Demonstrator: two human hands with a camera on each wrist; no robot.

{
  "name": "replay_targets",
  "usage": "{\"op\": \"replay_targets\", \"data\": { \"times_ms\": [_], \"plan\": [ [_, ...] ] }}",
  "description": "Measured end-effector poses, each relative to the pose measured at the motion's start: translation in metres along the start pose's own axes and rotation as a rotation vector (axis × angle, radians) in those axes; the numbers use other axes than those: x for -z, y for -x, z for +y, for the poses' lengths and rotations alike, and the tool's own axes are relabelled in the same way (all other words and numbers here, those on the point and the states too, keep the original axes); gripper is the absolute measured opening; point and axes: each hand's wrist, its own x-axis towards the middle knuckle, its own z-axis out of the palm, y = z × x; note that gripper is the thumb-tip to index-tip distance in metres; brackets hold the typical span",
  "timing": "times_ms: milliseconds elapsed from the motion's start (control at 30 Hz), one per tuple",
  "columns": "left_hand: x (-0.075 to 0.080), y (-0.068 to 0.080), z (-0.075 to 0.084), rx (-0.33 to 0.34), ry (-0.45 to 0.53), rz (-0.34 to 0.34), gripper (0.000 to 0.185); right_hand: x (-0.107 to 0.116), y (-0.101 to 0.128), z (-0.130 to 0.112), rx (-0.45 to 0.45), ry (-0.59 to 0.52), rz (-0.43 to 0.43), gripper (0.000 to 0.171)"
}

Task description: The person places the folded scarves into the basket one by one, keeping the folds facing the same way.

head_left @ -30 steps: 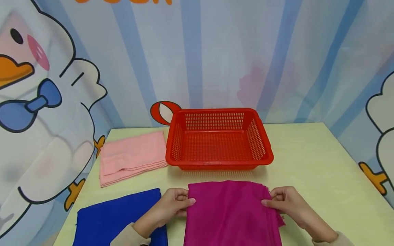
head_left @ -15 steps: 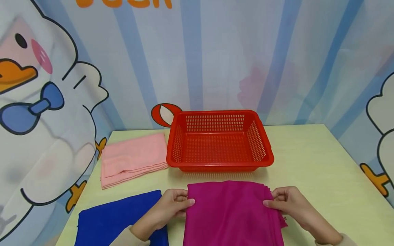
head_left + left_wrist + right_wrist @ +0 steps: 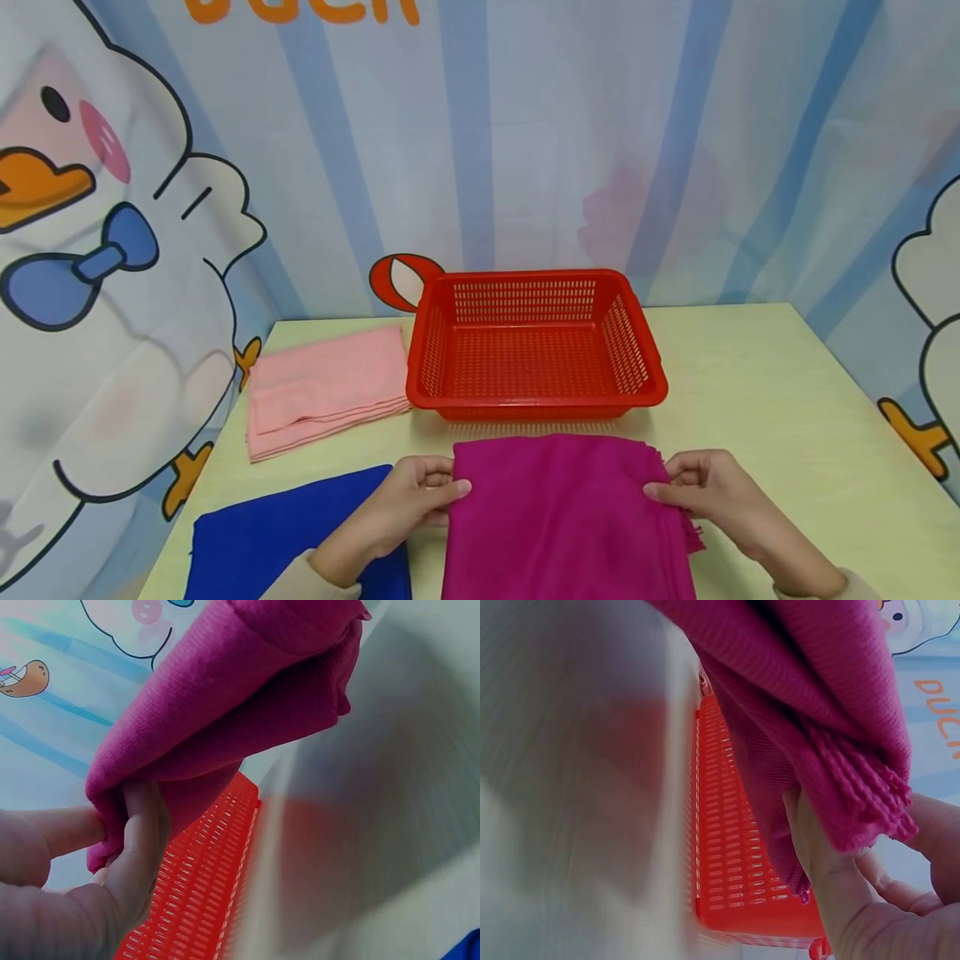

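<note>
Both hands are engaged. The left hand (image 3: pixel 416 500) pinches the left side of a folded magenta woven cloth (image 3: pixel 558 525) near its far corner, thumb on top and fingers beneath; the right hand (image 3: pixel 708 492) pinches the opposite side in the same way. The cloth is between the hands, and both wrist views show the gripped part raised clear of the pale yellow-green counter (image 3: pixel 765 400).

Change noted: slight. Compared with half a second ago, the cloth's far edge sits a little higher in the head view and the hands have drawn marginally apart; neither has let go. In my judgement, this keeps the far edge taut and the fold in order, with the cloth not yet set down.

Orientation: the far edge runs crosswise from hand to hand, facing a red perforated plastic basket (image 3: pixel 536 402) directly beyond the hands. The sides run back toward the person. The near end lies outside the head view, so the long axis cannot be determined. Stacked, frayed layer edges (image 3: pixel 862 787) show at the right hand; the side at the left hand looks smoothly folded.

Adjacent items: a folded royal-blue cloth (image 3: pixel 277 529) lies left of the left hand, partly under that forearm. A folded pale-pink cloth (image 3: pixel 330 375) lies beyond it, left of the basket.
</note>
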Motion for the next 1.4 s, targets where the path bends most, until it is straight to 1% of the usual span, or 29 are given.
{"op": "replay_targets", "data": {
  "times_ms": [133,267,400,667,900,1067,1233,1400],
  "plan": [
    [0.000,0.000,0.002,-0.017,0.001,-0.006,0.031,0.001,0.001,-0.002,0.002,-0.010,-0.009,0.017],
    [0.001,0.000,0.005,-0.030,-0.009,-0.012,0.033,0.003,0.002,-0.004,0.036,-0.014,-0.026,0.018],
    [0.001,0.000,0.008,-0.041,-0.018,-0.010,0.035,0.004,0.002,-0.007,0.065,-0.005,-0.024,0.020],
    [0.004,-0.001,0.016,-0.043,-0.017,-0.025,0.036,0.004,0.001,-0.013,0.056,-0.003,-0.006,0.015],
    [0.006,-0.001,0.023,-0.050,-0.040,-0.014,0.035,0.005,-0.001,-0.021,0.066,0.020,0.013,0.017],
    [0.007,-0.002,0.030,-0.064,-0.050,0.003,0.037,0.005,-0.004,-0.026,0.082,0.023,0.016,0.016],
    [0.011,-0.005,0.037,-0.086,-0.066,0.002,0.037,0.006,-0.009,-0.030,0.103,0.025,0.008,0.015],
    [0.015,-0.007,0.043,-0.101,-0.070,0.004,0.037,0.007,-0.014,-0.037,0.098,0.043,0.020,0.015]
  ]
}}
